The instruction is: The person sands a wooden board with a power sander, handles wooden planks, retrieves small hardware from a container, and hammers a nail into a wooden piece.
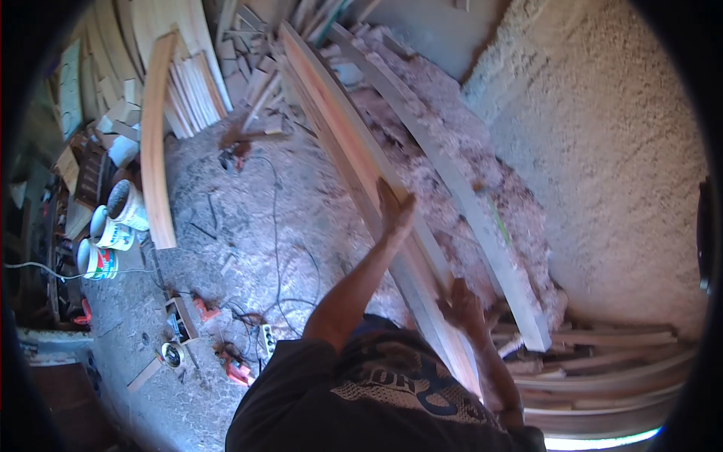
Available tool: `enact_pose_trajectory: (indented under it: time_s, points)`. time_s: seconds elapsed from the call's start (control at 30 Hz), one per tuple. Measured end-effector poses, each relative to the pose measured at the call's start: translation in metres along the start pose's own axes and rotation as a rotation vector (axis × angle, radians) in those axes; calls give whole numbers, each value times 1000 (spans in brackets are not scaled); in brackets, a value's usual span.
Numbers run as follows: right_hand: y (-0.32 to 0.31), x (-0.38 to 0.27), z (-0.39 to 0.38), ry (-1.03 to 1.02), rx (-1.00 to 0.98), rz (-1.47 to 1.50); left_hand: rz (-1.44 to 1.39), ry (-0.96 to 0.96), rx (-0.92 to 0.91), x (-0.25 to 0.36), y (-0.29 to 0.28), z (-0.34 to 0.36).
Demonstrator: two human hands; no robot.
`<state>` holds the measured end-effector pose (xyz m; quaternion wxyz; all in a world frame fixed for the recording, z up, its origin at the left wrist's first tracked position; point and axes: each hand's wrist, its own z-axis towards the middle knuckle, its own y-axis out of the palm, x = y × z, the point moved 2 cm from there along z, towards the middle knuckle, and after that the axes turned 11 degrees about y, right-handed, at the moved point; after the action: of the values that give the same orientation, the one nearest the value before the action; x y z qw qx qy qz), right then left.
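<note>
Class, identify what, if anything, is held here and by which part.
A long wooden beam: left hand at its middle stretch, right hand at its right edge, nearer the body.

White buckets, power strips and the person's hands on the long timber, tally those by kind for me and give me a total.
White buckets: 3
Power strip: 1
Hands on the long timber: 2 (left hand, right hand)
Total: 6
</note>
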<state>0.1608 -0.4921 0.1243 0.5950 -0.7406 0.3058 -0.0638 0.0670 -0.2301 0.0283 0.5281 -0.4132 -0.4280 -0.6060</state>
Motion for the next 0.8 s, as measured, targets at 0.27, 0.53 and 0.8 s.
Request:
enact_pose_trajectory:
  time_s: [0.27,0.53,0.8]
  points:
    - [-4,3,1,11,-62,-79,-23,-96,38,25,6,-4]
    - [-22,6,3,-36,-213,17,-50,-115,26,8,6,-5]
    - [-14,19,-1,-56,-212,211,-232,-194,-37,8,-2,-40]
